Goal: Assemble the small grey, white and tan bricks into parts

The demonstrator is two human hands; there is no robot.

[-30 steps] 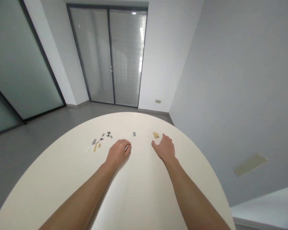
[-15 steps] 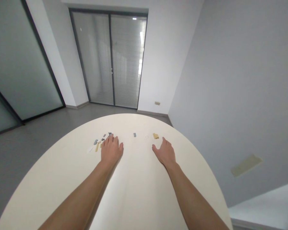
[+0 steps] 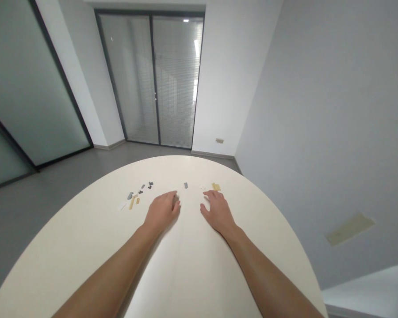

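Note:
My left hand [image 3: 164, 211] is over the table left of centre, its fingers curled in towards the thumb. Whatever is between those fingertips, if anything, is too small to make out. My right hand [image 3: 217, 213] has thumb and forefinger apart and holds nothing visible. Just beyond its fingertips lie a small white piece [image 3: 203, 188] and a tan piece [image 3: 216, 187]. A small grey piece [image 3: 186, 185] rests between and beyond the two hands. To the left of my left hand are several small parts, among them a grey piece [image 3: 130, 195], a long tan strip [image 3: 132, 203] and dark pieces [image 3: 150, 183].
Everything lies on a round cream-white table [image 3: 185, 265]. A white slip [image 3: 122, 206] is at the left end of the scattered parts. Past the table's far edge stand a glass door [image 3: 175, 88] with blinds and a grey wall [image 3: 318, 110] on the right.
My left hand has moved right, away from the scattered parts, and its fingers have curled in. My right hand has shifted left, towards the white piece.

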